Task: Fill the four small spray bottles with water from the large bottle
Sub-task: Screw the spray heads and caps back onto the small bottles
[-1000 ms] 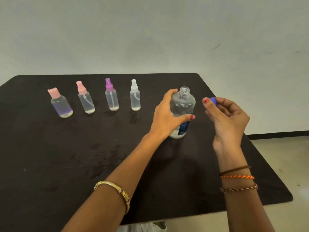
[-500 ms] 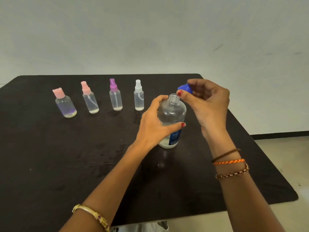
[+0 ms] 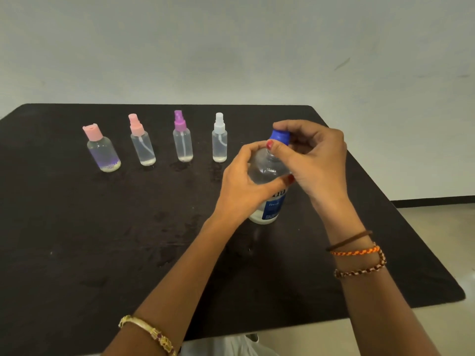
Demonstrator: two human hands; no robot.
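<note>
The large clear bottle (image 3: pixel 267 199) with a blue label stands upright on the black table (image 3: pixel 77 240), nearly empty. My left hand (image 3: pixel 244 183) wraps its body. My right hand (image 3: pixel 313 160) pinches the blue cap (image 3: pixel 279 136), which sits on the bottle's neck. Four small capped bottles stand in a row at the back: a round one with a pink flip cap (image 3: pixel 102 150), a pink-topped sprayer (image 3: pixel 142 145), a purple-topped sprayer (image 3: pixel 182 140) and a white-topped sprayer (image 3: pixel 219 140). All hold clear water.
Wet patches (image 3: pixel 174 227) darken the tabletop in front of the row. The table's right edge (image 3: pixel 401 214) drops to a pale floor. A plain grey wall (image 3: pixel 231 47) rises behind the table.
My right hand carried the blue cap from beside the bottle to over its mouth and set it on the neck. The left hand kept its hold on the bottle.
</note>
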